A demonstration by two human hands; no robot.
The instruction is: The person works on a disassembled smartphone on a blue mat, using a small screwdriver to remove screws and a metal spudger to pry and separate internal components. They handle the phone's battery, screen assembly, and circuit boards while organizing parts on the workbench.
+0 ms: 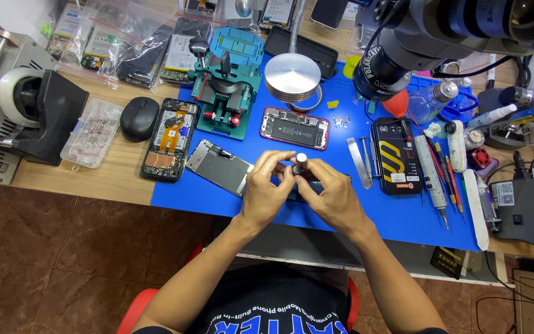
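Screwdriver (300,163), small, metal and probably light and slick, stands upright over the blue mat (403,216), pinched by left hand (267,192) and right hand (332,195) fingertips near its cap, the likeliest grip.

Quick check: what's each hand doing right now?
Left hand: fingers pinched on the small silver-capped tool.
Right hand: fingers closed on the same tool, above the blue mat.
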